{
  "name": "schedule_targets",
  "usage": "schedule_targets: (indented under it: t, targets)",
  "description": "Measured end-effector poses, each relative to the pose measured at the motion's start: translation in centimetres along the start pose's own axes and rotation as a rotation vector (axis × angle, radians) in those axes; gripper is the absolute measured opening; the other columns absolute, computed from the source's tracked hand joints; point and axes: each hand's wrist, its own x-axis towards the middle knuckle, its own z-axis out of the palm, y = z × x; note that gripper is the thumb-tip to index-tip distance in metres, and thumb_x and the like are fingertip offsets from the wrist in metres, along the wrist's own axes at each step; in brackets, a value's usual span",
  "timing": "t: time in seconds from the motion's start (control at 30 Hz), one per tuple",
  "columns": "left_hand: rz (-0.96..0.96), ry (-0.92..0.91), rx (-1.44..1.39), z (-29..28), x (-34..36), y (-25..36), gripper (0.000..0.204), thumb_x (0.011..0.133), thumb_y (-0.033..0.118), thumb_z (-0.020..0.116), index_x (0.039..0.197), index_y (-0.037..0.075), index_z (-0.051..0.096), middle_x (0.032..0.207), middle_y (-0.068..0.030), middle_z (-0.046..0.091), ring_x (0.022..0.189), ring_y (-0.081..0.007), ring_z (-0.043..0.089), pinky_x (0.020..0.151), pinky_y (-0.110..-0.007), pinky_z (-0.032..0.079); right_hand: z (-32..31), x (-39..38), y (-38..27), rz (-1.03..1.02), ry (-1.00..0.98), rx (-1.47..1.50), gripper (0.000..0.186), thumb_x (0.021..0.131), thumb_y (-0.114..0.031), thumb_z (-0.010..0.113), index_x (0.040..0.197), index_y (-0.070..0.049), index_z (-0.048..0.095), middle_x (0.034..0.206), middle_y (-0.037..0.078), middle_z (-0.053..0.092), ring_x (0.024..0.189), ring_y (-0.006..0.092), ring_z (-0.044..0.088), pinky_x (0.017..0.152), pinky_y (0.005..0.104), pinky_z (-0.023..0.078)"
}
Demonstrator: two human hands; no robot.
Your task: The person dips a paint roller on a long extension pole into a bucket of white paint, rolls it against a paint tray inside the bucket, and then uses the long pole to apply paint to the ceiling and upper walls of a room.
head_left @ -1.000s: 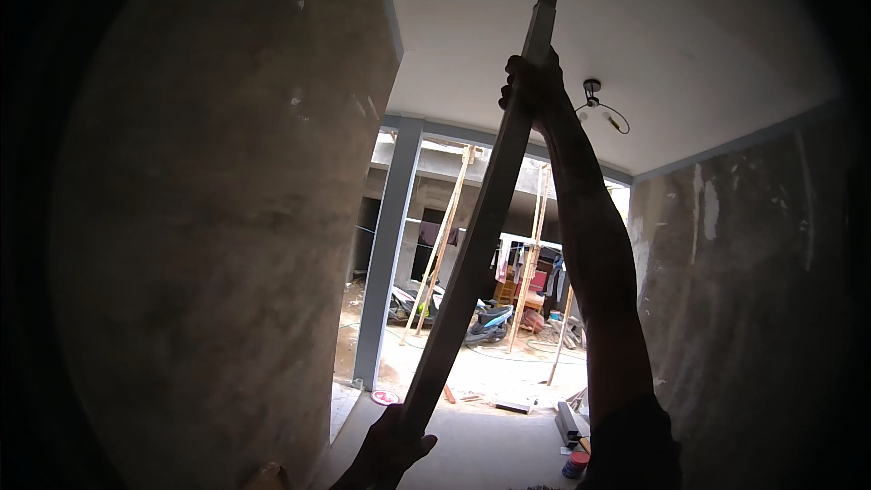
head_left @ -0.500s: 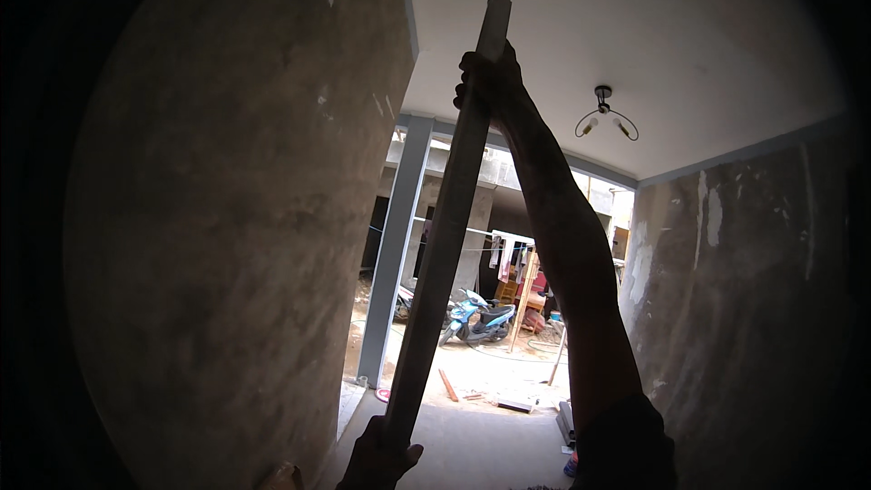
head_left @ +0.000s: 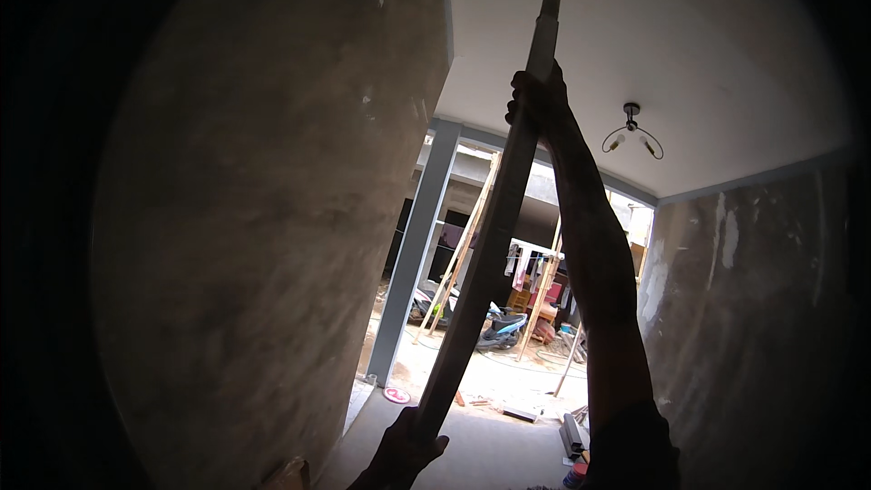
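A long dark pole (head_left: 494, 249) slants up across the view, its top leaning to the right. Its lower part is thick and flat-sided; above a pale collar it narrows and runs out of the top edge. High up, just under that collar, my right hand (head_left: 542, 102) is closed round it with the arm stretched out. My left hand (head_left: 404, 450) grips the pole low down, near the bottom of the picture, its thumb showing on the right side. Both hands are dark against the light. The pole's far tip is out of view.
A rough grey wall (head_left: 245, 218) rises close on the left, a patchy wall (head_left: 753, 290) on the right. From the white ceiling hangs a two-bulb lamp (head_left: 631, 132). Past a grey post (head_left: 419, 245), bamboo poles (head_left: 461, 249) and a parked scooter (head_left: 502, 328) stand outside.
The pole and both hands have shifted to the right in the picture, the pole leaning slightly more. My view has moved too; bamboo poles now show outside. Both hands keep their grip.
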Motion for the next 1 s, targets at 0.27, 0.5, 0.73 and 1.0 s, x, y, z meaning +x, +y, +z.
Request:
schedule_targets:
  t: [0.27, 0.5, 0.73, 1.0]
  targets:
    - [-0.001, 0.076, -0.004, -4.2, -0.4, -1.4, 0.040, 0.075, 0.025, 0.070, 0.101, 0.003, 0.050, 0.087, -0.0128, 0.054, 0.078, -0.0249, 0.058, 0.071, -0.038, 0.048, 8.1, 2.4, 1.2, 0.003, -0.087, 0.049, 0.038, 0.077, -0.002, 0.055, 0.106, -0.013, 0.033, 0.066, 0.005, 0.042, 0.046, 0.0174, 0.046, 0.040, 0.0350, 0.045]
    - [0.172, 0.235, 0.026, -7.0, -0.4, -3.3, 0.029, 0.074, 0.011, 0.068, 0.092, -0.001, 0.048, 0.073, -0.0066, 0.053, 0.050, -0.0138, 0.056, 0.048, -0.029, 0.050, 13.6, 3.0, 0.7, 0.056, -0.095, 0.017, 0.046, 0.077, -0.001, 0.056, 0.114, -0.012, 0.030, 0.069, 0.006, 0.043, 0.048, 0.0184, 0.047, 0.043, 0.0354, 0.049]
    - [0.093, 0.194, -0.303, -8.8, -1.0, -1.1, 0.030, 0.074, 0.012, 0.067, 0.091, -0.001, 0.045, 0.072, -0.0061, 0.052, 0.051, -0.0138, 0.056, 0.048, -0.029, 0.050, 15.6, 4.4, 1.1, 0.032, -0.131, 0.029, 0.048, 0.079, -0.001, 0.057, 0.118, -0.012, 0.032, 0.071, 0.007, 0.045, 0.047, 0.0180, 0.047, 0.042, 0.0355, 0.048]
    - [0.065, 0.137, 0.107, -7.4, -0.8, -1.7, 0.033, 0.074, 0.019, 0.067, 0.093, 0.000, 0.049, 0.076, -0.0109, 0.053, 0.067, -0.0218, 0.059, 0.063, -0.036, 0.050, 12.7, 2.5, 0.8, -0.005, -0.121, 0.051, 0.054, 0.081, 0.000, 0.055, 0.126, -0.015, 0.030, 0.074, 0.008, 0.047, 0.047, 0.0191, 0.048, 0.040, 0.0368, 0.048]
